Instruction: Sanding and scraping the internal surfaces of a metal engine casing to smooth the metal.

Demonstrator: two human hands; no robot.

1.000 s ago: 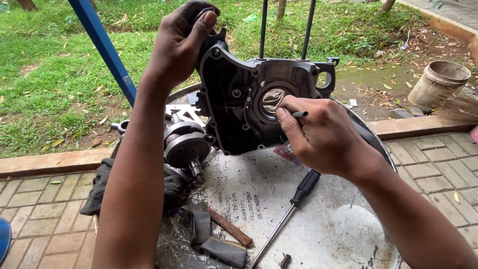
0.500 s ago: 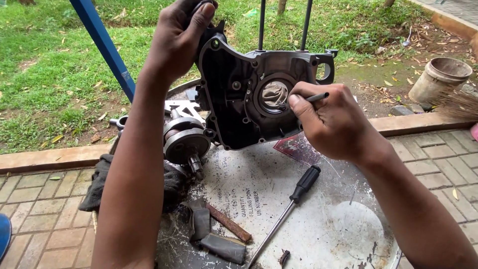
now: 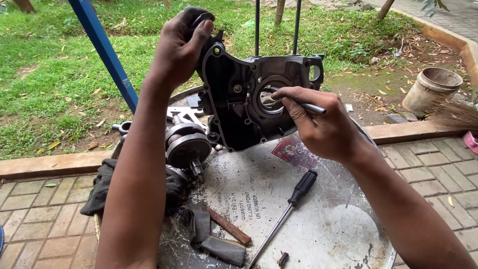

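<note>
The left hand [image 3: 181, 42] clamps the top far corner of the black engine cover [image 3: 249, 104], standing upright on the drum top [image 3: 318, 224]. The right hand [image 3: 318, 127] pinches a thin metal tool [image 3: 312, 107]; its tip is hidden inside the cover's round opening.

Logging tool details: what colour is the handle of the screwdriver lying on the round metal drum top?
Black handle, with a bare silver metal shaft; seen in the head view.

Outdoor repair spot, probably a yard, grass [image 3: 59, 74], brick paving [image 3: 35, 219], drum-top bench [image 3: 323, 229]
</note>
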